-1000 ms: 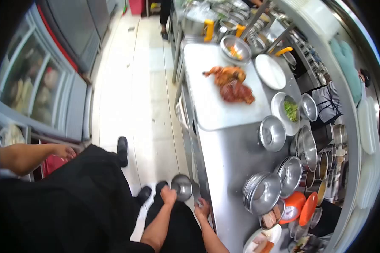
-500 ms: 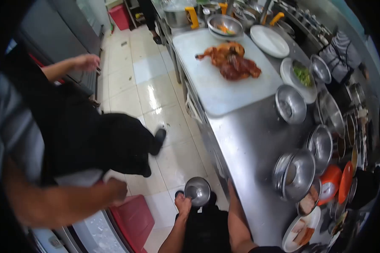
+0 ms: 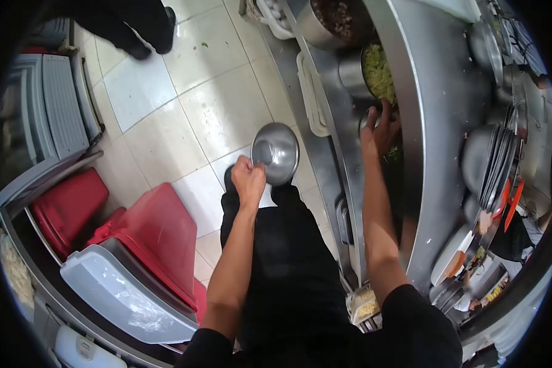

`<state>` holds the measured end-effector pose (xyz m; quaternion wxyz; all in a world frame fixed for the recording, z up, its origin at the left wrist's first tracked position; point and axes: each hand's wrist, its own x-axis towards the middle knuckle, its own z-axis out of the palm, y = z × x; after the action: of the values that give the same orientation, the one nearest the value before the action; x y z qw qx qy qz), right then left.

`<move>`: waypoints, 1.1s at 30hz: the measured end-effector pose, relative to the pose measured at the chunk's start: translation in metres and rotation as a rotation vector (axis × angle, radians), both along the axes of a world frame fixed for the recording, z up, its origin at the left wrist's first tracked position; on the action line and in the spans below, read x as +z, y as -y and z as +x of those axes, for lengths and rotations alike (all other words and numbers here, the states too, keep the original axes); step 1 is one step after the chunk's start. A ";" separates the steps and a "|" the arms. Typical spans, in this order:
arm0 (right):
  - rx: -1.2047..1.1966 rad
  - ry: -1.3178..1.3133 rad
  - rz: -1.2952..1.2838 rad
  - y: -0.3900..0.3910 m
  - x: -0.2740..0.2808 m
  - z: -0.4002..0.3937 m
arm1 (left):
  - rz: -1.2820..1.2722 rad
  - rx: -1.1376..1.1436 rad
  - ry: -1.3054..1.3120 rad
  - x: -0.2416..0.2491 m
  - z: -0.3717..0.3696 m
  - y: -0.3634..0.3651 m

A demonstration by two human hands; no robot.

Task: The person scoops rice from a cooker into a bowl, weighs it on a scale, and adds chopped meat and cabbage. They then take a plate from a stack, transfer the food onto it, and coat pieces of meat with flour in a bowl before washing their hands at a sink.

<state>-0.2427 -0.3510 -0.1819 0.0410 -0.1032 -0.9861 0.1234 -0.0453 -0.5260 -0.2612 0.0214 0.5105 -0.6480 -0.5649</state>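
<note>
Tiled floor [image 3: 221, 116], left hand [image 3: 249, 182] gripping steel bowl [image 3: 280, 153], right hand [image 3: 381, 132] under counter [image 3: 444, 122], grasp unclear

Left arm: forearm [image 3: 232, 264] bare, angled forward and slightly inward from a short dark sleeve [image 3: 207, 348]. Left wrist [image 3: 247, 207]: nearly straight, in line with the forearm. Left hand [image 3: 249, 182]: back uppermost, fingers curled into a grip, held out in front of the legs [image 3: 285, 264].

Right arm: forearm [image 3: 378, 214] bare, extended forward and well apart from the left, its dark sleeve [image 3: 418, 325] ending near the elbow. Right wrist [image 3: 372, 158]: close to straight. Right hand [image 3: 383, 132]: thumb and fingers [image 3: 386, 111] parted and reaching forward; fingertip contact, in shadow, is hard to judge.
</note>
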 end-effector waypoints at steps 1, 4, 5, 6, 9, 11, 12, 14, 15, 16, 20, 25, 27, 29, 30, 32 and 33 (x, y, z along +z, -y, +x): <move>0.096 -0.174 0.034 -0.004 -0.010 -0.002 | 0.016 -0.001 -0.030 0.004 -0.008 0.003; 0.084 -0.167 0.083 -0.008 -0.016 -0.001 | 0.087 -0.001 -0.093 0.011 -0.028 0.009; 0.045 -0.150 0.123 -0.006 -0.016 0.000 | 0.130 0.008 -0.131 0.012 -0.035 0.011; 0.068 -0.202 0.155 -0.006 -0.020 0.005 | 0.131 -0.005 -0.130 0.013 -0.041 0.012; 0.070 -0.243 0.140 -0.005 -0.026 0.019 | 0.153 -0.015 -0.156 0.017 -0.055 0.013; 0.089 -0.258 0.093 -0.003 -0.022 0.025 | 0.181 -0.017 -0.163 0.015 -0.062 0.012; 0.106 -0.271 0.087 -0.001 -0.020 0.026 | 0.205 -0.010 -0.169 0.016 -0.064 0.013; 0.119 -0.290 0.080 0.000 -0.012 0.028 | 0.189 -0.035 -0.169 0.017 -0.069 0.015; 0.144 -0.283 0.203 0.004 0.000 0.028 | 0.173 -0.054 -0.166 0.018 -0.072 0.016; 0.169 -0.273 0.325 0.008 0.011 0.025 | 0.172 -0.056 -0.170 0.020 -0.075 0.018; 0.055 -0.078 -0.013 0.032 0.037 -0.013 | 0.273 0.003 -0.212 0.020 -0.083 0.023; 0.280 0.019 -0.003 0.009 -0.001 -0.058 | 0.390 0.041 -0.227 0.034 -0.097 0.026; 0.306 -0.038 -0.017 -0.005 -0.004 -0.063 | 0.332 0.017 -0.300 0.027 -0.100 0.024; 0.337 -0.093 -0.032 -0.008 -0.009 -0.067 | 0.339 0.025 -0.294 0.027 -0.102 0.024; 0.370 -0.132 -0.034 -0.004 -0.008 -0.067 | 0.349 0.031 -0.290 0.028 -0.103 0.024; 0.432 -0.214 -0.036 0.003 -0.006 -0.067 | 0.362 0.031 -0.307 0.031 -0.107 0.023; 0.463 -0.256 -0.036 0.006 -0.005 -0.068 | 0.376 0.029 -0.328 0.031 -0.109 0.022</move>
<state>-0.3104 -0.3567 -0.1872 0.1342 0.1410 -0.9679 0.1593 -0.1542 -0.5483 -0.2305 0.0390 0.4163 -0.5121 -0.7503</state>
